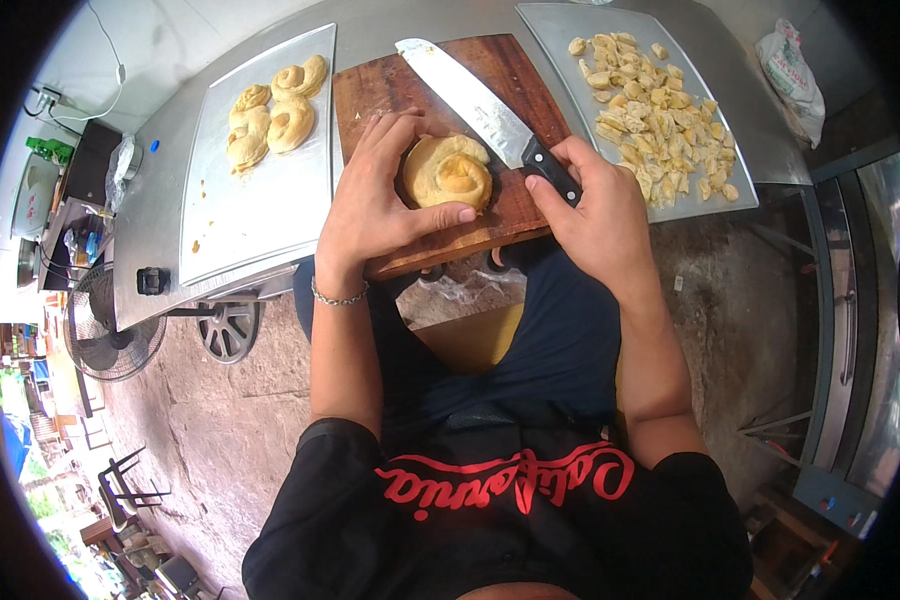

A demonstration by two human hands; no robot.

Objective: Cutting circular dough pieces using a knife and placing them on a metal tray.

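Note:
A coiled roll of yellowish dough (448, 172) rests on the wooden cutting board (487, 71). My left hand (379, 199) curves around its left side, with the thumb along the near edge and the fingers behind it. My right hand (596, 206) grips the black handle of a large kitchen knife (472, 97). The blade lies flat or nearly flat over the board, its tip pointing to the far left. To the left, several more dough coils (289, 124) sit on a metal tray (262, 210). Many small cut dough pieces (656, 112) lie on another metal tray (709, 214) at the right.
Both trays and the board rest on a metal table (165, 225). A small black square object (152, 280) is near its left edge. A fan (116, 322) stands beyond that edge. A white plastic bag (791, 79) is at the far right.

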